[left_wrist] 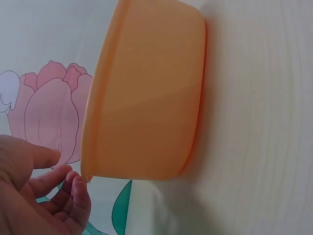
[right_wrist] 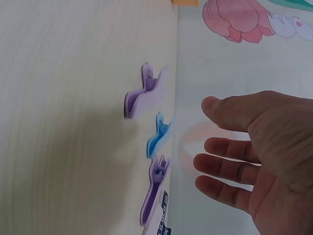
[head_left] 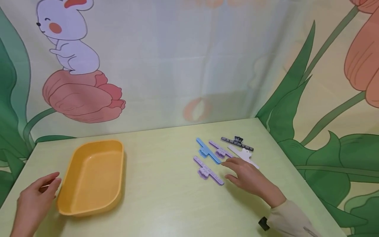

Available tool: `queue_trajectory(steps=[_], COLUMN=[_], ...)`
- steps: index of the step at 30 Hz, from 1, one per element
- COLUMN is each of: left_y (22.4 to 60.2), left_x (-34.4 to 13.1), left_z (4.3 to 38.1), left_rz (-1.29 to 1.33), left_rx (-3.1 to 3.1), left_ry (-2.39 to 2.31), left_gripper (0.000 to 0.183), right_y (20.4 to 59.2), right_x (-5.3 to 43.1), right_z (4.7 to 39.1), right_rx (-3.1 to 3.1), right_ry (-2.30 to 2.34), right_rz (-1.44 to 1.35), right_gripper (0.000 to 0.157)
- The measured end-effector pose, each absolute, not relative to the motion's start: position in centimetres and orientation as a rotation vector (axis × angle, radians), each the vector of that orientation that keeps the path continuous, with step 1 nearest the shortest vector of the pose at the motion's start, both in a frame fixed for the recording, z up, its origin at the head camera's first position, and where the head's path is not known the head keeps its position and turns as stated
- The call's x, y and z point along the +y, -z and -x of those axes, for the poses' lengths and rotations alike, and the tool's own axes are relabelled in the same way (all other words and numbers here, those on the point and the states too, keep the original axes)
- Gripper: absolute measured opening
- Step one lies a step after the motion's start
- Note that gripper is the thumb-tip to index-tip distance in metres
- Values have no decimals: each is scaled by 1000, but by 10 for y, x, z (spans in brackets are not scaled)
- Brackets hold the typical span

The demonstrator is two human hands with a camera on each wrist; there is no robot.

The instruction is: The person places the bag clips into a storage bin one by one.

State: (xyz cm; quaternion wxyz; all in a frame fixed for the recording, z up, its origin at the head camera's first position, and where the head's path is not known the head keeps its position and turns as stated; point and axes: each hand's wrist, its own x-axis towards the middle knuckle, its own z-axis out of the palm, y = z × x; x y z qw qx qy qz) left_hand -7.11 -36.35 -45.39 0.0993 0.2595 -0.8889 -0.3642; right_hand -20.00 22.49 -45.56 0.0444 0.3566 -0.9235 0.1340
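My right hand [head_left: 247, 176] hovers above the table by several long flat clips, fingers relaxed and holding nothing. Nearest its fingertips are a blue clip [head_left: 208, 151] and a light purple clip [head_left: 209, 171]. A second purple clip [head_left: 220, 149] lies behind the fingers, partly covered by them. Farther back are a white clip [head_left: 243, 153] and a black clip patterned like piano keys [head_left: 237, 144]. On the other side, my left hand [head_left: 35, 200] is beside a yellow plastic basin [head_left: 121, 177], its loosely bent fingers close to the rim. The left wrist view shows the basin's outer wall [left_wrist: 146, 98].
The pale wooden table [head_left: 160, 197] meets a printed cloth backdrop [head_left: 177, 65] at its back edge. More cloth with tulips and leaves rises along the right side. A small black object [head_left: 263, 223] shows by the right sleeve [head_left: 291, 219].
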Motion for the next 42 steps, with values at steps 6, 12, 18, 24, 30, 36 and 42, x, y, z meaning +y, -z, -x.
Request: queue_trajectory(steps=[6, 12, 18, 24, 30, 36, 42], left_y=[455, 456, 461, 465, 466, 466, 464], left_x=[-363, -366, -367, -371, -370, -367, -365], left_z=[79, 83, 86, 87, 88, 89, 88], left_rz=[-818, -797, -801, -844, -856, -889, -927], left_rx=[-2630, -2672, -2680, -2704, -2700, -2689, -2674], left_ry=[1113, 1146, 1142, 1178, 1182, 1210, 1222], left_gripper=[54, 57, 54, 54, 51, 51, 50], right_y=[459, 464, 471, 477, 481, 485, 486], right_x=[206, 189, 175, 164, 161, 159, 155], right_z=[206, 214, 222, 229, 235, 238, 239], right_rx=[-2846, -2869, -2893, -2916, -2919, -2915, -2949], right_ry=[-445, -454, -435, -403, -385, -391, -409], right_rz=[-1187, -1265, -1323, -1369, -1394, -1421, -1437], right_gripper=[46, 47, 48, 49, 50, 48, 46])
